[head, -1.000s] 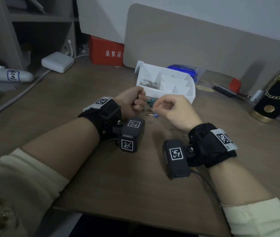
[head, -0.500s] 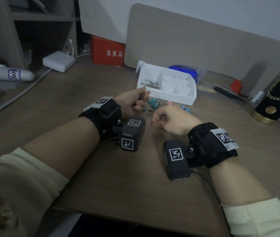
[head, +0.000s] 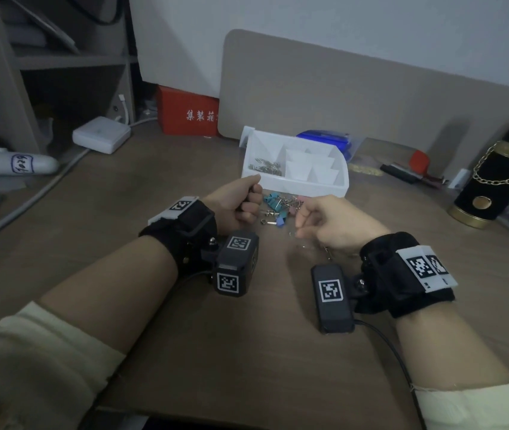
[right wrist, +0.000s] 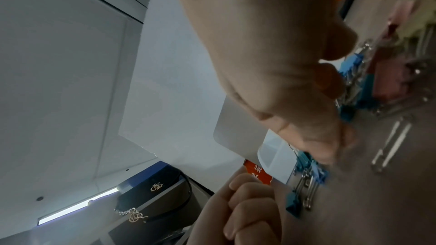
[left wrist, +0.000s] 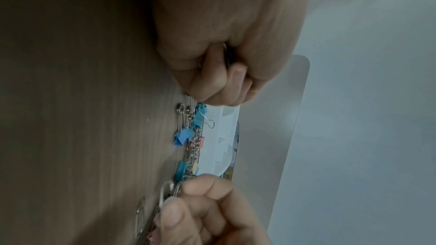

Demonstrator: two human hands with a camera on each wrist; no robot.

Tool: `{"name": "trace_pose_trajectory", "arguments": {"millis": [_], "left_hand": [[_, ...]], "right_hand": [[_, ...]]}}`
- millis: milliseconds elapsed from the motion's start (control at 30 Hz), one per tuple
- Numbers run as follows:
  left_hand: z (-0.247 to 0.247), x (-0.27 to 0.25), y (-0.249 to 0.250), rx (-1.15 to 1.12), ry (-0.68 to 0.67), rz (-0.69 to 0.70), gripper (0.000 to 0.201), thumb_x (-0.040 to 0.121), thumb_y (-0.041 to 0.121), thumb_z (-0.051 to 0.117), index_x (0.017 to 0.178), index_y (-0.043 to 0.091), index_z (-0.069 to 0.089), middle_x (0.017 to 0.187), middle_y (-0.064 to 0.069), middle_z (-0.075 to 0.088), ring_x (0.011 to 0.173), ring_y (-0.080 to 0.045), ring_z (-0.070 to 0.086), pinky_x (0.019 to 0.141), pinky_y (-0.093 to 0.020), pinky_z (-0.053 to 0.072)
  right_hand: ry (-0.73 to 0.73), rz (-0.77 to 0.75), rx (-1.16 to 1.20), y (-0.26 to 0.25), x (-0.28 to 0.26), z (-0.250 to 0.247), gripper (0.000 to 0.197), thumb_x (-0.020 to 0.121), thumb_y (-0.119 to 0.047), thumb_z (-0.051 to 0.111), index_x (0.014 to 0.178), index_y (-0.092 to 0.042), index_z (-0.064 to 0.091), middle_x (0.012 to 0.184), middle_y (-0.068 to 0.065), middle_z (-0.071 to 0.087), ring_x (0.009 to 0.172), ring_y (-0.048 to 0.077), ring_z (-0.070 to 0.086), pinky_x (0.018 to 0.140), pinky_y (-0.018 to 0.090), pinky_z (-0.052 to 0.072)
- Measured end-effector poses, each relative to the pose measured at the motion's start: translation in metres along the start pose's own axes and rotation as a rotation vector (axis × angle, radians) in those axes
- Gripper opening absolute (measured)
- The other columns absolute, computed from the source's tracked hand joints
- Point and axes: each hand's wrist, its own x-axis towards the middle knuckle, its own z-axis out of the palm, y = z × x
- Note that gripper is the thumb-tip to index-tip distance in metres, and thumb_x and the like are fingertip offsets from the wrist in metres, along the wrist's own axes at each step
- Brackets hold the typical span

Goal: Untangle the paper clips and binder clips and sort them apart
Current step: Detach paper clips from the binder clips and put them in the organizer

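Observation:
A tangle of blue, teal and pink binder clips and silver paper clips (head: 278,203) lies on the wooden desk in front of a white divided tray (head: 324,188). The tray's left compartment holds several paper clips (head: 266,166). My left hand (head: 240,203) is a fist left of the pile, gripping a small metal clip (left wrist: 226,53) that is mostly hidden. My right hand (head: 324,221) sits right of the pile, thumb and forefinger pinching a paper clip (left wrist: 166,191) down at the desk. The same pile (left wrist: 188,137) lies between both hands, and blue binder clips (right wrist: 311,170) show past my right hand.
Loose paper clips (right wrist: 389,146) lie on the desk by my right hand. Behind the tray are a blue box (head: 324,139), a red box (head: 188,113) and a beige board. A white adapter (head: 101,135) is at back left, a black gold-trimmed canister (head: 492,181) at right.
My right hand has drawn back from the pile toward me and now pinches at the desk. My left hand has closed into a fist and stayed beside the pile.

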Motion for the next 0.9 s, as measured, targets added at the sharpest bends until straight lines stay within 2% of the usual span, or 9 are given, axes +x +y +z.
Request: {"name": "trace_pose_trajectory", "arguments": {"millis": [100, 167, 333, 500, 633, 733, 833, 900], "left_hand": [[0.0002, -0.0004, -0.0009, 0.005, -0.005, -0.001, 0.040, 0.101, 0.034, 0.038, 0.064, 0.022, 0.033, 0.040, 0.010, 0.026, 0.027, -0.002, 0.021, 0.026, -0.012, 0.011], [0.0002, -0.0007, -0.0012, 0.003, -0.009, -0.005, 0.040, 0.101, 0.034, 0.038, 0.064, 0.022, 0.033, 0.040, 0.010, 0.026, 0.027, -0.002, 0.021, 0.027, -0.012, 0.010], [-0.0008, -0.0014, -0.0010, 0.000, 0.004, -0.010, 0.039, 0.101, 0.035, 0.039, 0.064, 0.022, 0.035, 0.040, 0.011, 0.028, 0.027, -0.001, 0.022, 0.028, -0.012, 0.010], [0.0008, -0.0029, -0.0002, 0.009, -0.013, -0.023, 0.040, 0.101, 0.035, 0.037, 0.064, 0.022, 0.034, 0.040, 0.011, 0.027, 0.026, -0.001, 0.021, 0.026, -0.013, 0.010], [0.0010, -0.0019, 0.0000, -0.014, -0.028, -0.030, 0.040, 0.101, 0.034, 0.036, 0.064, 0.021, 0.034, 0.039, 0.010, 0.027, 0.026, -0.001, 0.022, 0.027, -0.013, 0.010], [0.0005, -0.0014, -0.0005, -0.035, -0.030, -0.035, 0.039, 0.101, 0.034, 0.036, 0.064, 0.021, 0.035, 0.040, 0.010, 0.029, 0.026, -0.001, 0.022, 0.028, -0.012, 0.009], [-0.0005, -0.0005, -0.0013, -0.073, -0.030, -0.049, 0.039, 0.101, 0.033, 0.036, 0.064, 0.020, 0.037, 0.042, 0.009, 0.032, 0.027, -0.001, 0.023, 0.029, -0.012, 0.009], [0.0006, -0.0007, -0.0008, -0.080, -0.016, -0.051, 0.038, 0.101, 0.032, 0.036, 0.065, 0.020, 0.038, 0.043, 0.009, 0.033, 0.027, -0.001, 0.023, 0.028, -0.012, 0.009]], "right_hand": [[-0.107, 0.051, -0.047, -0.0044, -0.0068, -0.0047, 0.012, 0.082, -0.017, 0.072, 0.089, -0.020, 0.063, 0.075, -0.007, 0.063, 0.065, 0.009, 0.057, 0.058, 0.021, 0.047], [-0.134, 0.078, -0.070, -0.0060, -0.0085, -0.0052, 0.014, 0.082, -0.019, 0.073, 0.092, -0.018, 0.063, 0.076, -0.007, 0.063, 0.065, 0.010, 0.057, 0.052, 0.016, 0.043], [-0.137, 0.105, -0.123, -0.0088, -0.0102, -0.0044, 0.003, 0.083, -0.018, 0.070, 0.083, -0.020, 0.068, 0.070, -0.009, 0.062, 0.065, 0.010, 0.057, 0.056, 0.018, 0.044], [-0.169, 0.094, -0.185, -0.0103, -0.0093, -0.0025, 0.015, 0.085, -0.011, 0.061, 0.078, -0.023, 0.066, 0.070, -0.012, 0.060, 0.065, 0.005, 0.054, 0.057, 0.017, 0.041], [-0.194, 0.070, -0.206, -0.0098, -0.0105, -0.0033, 0.019, 0.088, -0.009, 0.053, 0.081, -0.023, 0.065, 0.072, -0.013, 0.057, 0.065, 0.001, 0.051, 0.057, 0.017, 0.040], [-0.202, 0.045, -0.224, -0.0092, -0.0114, -0.0032, 0.021, 0.088, -0.009, 0.050, 0.085, -0.023, 0.064, 0.073, -0.015, 0.054, 0.066, 0.000, 0.048, 0.064, 0.019, 0.040], [-0.154, 0.012, -0.185, -0.0088, -0.0099, -0.0019, 0.019, 0.089, -0.011, 0.051, 0.082, -0.024, 0.064, 0.076, -0.014, 0.055, 0.071, 0.004, 0.052, 0.065, 0.019, 0.043], [-0.073, -0.012, -0.097, -0.0089, -0.0068, 0.0020, 0.020, 0.088, -0.012, 0.054, 0.075, -0.026, 0.059, 0.080, -0.010, 0.058, 0.079, 0.010, 0.056, 0.067, 0.021, 0.044]]}}
